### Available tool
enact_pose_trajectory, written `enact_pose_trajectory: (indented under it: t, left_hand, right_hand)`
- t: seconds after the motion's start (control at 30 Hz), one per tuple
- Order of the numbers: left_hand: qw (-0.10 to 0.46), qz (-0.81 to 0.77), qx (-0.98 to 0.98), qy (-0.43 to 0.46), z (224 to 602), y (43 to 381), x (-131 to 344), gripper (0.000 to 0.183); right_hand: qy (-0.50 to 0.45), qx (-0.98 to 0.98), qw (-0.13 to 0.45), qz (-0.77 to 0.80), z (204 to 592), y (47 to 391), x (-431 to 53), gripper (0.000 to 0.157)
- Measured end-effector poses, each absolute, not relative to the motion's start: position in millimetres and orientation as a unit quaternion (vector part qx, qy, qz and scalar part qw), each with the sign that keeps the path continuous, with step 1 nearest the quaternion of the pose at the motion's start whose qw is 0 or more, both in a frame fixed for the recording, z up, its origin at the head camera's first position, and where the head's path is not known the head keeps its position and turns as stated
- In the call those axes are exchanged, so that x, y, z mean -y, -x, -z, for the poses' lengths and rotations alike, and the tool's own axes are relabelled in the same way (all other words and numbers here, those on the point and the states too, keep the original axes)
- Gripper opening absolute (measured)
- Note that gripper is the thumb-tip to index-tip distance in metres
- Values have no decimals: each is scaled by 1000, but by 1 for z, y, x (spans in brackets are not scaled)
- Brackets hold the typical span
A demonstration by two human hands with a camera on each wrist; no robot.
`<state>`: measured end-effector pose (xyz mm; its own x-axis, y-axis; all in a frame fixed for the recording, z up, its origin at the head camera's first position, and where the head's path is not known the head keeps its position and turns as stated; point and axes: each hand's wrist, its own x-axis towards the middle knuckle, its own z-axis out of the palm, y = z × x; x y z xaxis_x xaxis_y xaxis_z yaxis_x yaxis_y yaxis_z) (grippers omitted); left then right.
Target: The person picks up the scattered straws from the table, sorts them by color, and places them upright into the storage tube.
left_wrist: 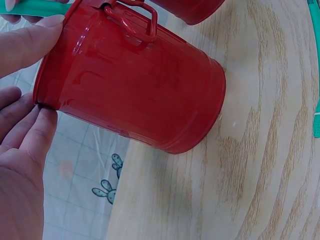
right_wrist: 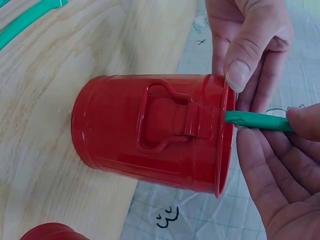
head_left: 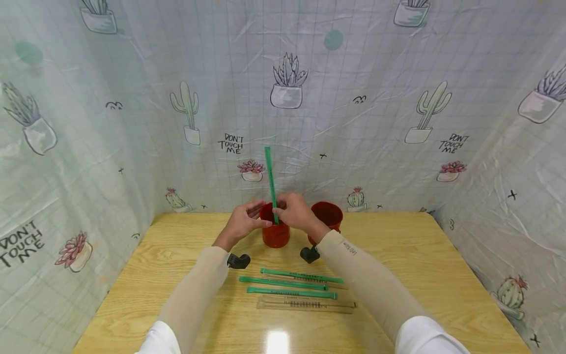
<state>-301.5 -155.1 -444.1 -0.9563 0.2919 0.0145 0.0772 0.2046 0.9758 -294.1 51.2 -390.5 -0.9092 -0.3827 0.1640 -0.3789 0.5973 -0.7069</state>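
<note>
A red bucket (head_left: 276,237) with a wire side handle (right_wrist: 145,117) stands upright on the table. My left hand (head_left: 245,221) holds it at the rim, the thumb on the near edge and fingers along the outer side. In the right wrist view, the fingers of my right hand (right_wrist: 280,175) pinch a green wrapped straw (right_wrist: 260,121) just above the rim. The straw's lower end dips into the bucket, where its tip is hidden; its long upper part (head_left: 270,172) rises above my hands in the head view.
A second red bucket (head_left: 337,224) stands to the right, partly behind my right wrist. Nearer me, several green wrapped straws (head_left: 292,294) and beige wrapped straws (head_left: 305,305) lie crosswise on the wooden table (head_left: 398,255). A printed curtain (head_left: 353,162) hangs behind the table.
</note>
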Motion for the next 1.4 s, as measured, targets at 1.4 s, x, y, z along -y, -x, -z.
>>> enact_pose_trajectory:
  t: [1.4]
  left_hand:
    - [55,-590,-790,-155,450,295,157,76]
  right_hand:
    - [216,-850,46,478,441,213,-144,9]
